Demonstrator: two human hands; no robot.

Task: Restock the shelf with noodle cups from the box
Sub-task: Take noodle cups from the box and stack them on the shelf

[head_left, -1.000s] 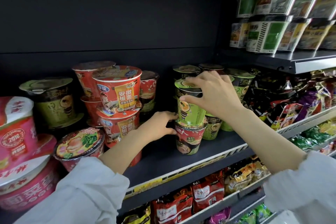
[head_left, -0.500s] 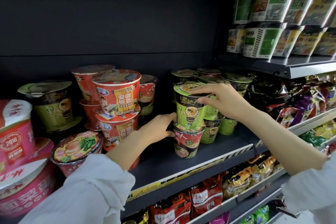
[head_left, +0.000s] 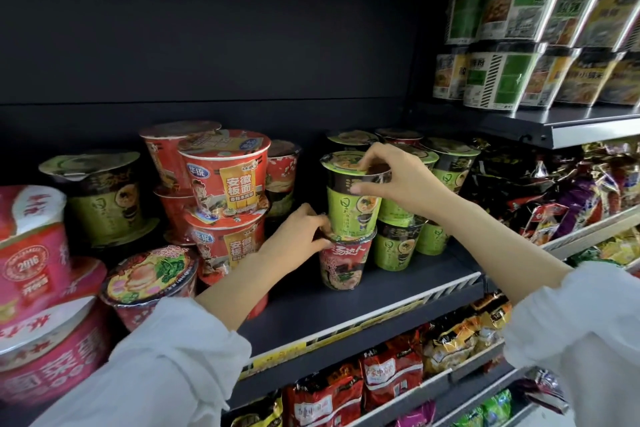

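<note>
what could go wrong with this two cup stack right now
1. The green cup sits on the narrower lid of the red cup; if it lands off centre, it may tip when the right hand lets go.
2. The left hand steadies the red cup near the open front of the shelf; a nudge could slide the stack off.

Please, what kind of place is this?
Most likely a shop aisle: dark tiered shelves packed with noodle cups, snack bags below, and a yellow price strip on the shelf edge.
</note>
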